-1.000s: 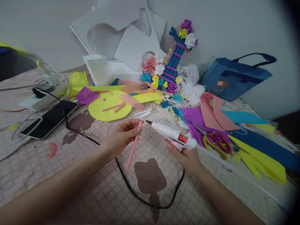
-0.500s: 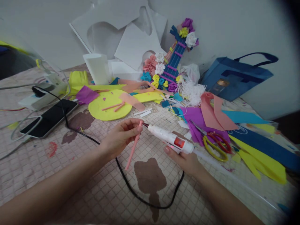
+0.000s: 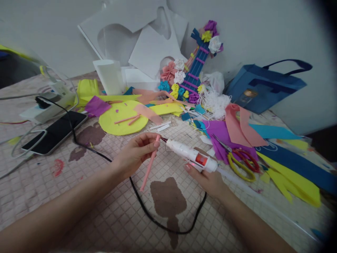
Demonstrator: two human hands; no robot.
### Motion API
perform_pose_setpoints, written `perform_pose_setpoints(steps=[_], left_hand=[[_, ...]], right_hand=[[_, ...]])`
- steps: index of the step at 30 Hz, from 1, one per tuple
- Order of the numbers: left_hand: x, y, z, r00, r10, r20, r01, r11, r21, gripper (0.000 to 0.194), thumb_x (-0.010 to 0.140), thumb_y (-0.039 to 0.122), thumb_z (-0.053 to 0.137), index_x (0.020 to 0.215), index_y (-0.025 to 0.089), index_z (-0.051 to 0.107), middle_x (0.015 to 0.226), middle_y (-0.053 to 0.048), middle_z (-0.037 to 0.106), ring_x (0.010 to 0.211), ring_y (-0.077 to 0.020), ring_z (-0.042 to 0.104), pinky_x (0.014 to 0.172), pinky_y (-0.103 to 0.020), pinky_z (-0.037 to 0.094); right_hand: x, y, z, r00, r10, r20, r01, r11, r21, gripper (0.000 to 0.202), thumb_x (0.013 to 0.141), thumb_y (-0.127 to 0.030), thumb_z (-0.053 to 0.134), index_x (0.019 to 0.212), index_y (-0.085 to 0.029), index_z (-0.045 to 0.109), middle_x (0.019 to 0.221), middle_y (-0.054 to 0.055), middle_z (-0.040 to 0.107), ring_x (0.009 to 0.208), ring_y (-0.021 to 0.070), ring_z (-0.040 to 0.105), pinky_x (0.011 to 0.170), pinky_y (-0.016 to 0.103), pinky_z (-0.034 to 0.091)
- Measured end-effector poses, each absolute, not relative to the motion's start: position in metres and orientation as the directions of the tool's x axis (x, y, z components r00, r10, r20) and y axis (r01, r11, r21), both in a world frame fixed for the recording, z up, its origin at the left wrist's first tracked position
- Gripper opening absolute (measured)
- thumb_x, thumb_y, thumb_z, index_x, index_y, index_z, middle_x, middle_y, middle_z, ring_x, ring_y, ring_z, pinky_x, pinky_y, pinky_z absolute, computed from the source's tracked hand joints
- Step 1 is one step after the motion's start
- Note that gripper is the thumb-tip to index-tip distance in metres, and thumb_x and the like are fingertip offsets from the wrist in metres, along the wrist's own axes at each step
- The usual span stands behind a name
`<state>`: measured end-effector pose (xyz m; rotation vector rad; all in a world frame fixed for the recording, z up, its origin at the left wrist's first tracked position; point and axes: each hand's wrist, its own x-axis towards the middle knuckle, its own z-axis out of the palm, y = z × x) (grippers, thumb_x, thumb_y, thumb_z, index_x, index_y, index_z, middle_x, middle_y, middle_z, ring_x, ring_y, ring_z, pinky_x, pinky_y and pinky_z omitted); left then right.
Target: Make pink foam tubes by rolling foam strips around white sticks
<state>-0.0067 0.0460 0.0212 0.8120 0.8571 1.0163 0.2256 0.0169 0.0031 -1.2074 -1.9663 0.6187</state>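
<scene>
Between thumb and fingers, my left hand (image 3: 140, 149) pinches a thin pink paper-wrapped stick (image 3: 149, 168) near its upper end; the rest slants down toward me. My right hand (image 3: 210, 181) is wrapped round a white hot glue gun (image 3: 184, 150) with a red window on its side. The gun's dark nozzle points left at the top of the stick, very close to it; whether they touch I cannot tell. A long clear glue stick (image 3: 263, 196) trails from the gun's back end. Two similar pink sticks (image 3: 126, 120) lie on a yellow paper disc (image 3: 107, 123).
A black cord (image 3: 147, 212) loops over the table below my hands. Scissors (image 3: 240, 163) lie on purple paper at right. Farther back stand a flower-decorated paper guitar (image 3: 196, 72), a white cup (image 3: 107, 77) and a blue bag (image 3: 265, 86). A phone (image 3: 58, 131) and power strip (image 3: 47, 107) are at left.
Almost nothing differs. Both hands, the pink stick and the glue gun keep their places, apart from a very slight shift of the whole view.
</scene>
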Motion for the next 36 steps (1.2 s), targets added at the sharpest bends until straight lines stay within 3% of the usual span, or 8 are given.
perform_pose_setpoints(steps=[29, 36], left_hand=[[-0.0070, 0.0461, 0.0191, 0.295, 0.934, -0.201, -0.370, 0.305, 0.877, 0.018, 0.074, 0.022, 0.072, 0.091, 0.019, 0.067, 0.080, 0.002, 0.058, 0.064, -0.0042, 0.047, 0.060, -0.014, 0.040], [-0.0069, 0.0455, 0.0224, 0.276, 0.938, -0.208, -0.381, 0.305, 0.873, 0.020, 0.071, 0.022, 0.074, 0.089, 0.018, 0.068, 0.076, 0.003, 0.058, 0.062, -0.0046, 0.048, 0.058, -0.015, 0.040]], right_hand=[[0.2227, 0.0162, 0.0093, -0.360, 0.838, 0.410, 0.606, 0.544, -0.580, 0.023, 0.088, -0.037, 0.051, 0.071, -0.021, 0.052, 0.065, 0.000, 0.055, 0.059, 0.0143, 0.054, 0.053, 0.026, 0.041], [0.2242, 0.0162, 0.0059, -0.349, 0.859, 0.375, 0.617, 0.512, -0.598, 0.021, 0.088, -0.037, 0.051, 0.074, -0.021, 0.052, 0.069, 0.000, 0.057, 0.062, 0.0149, 0.055, 0.056, 0.027, 0.041]])
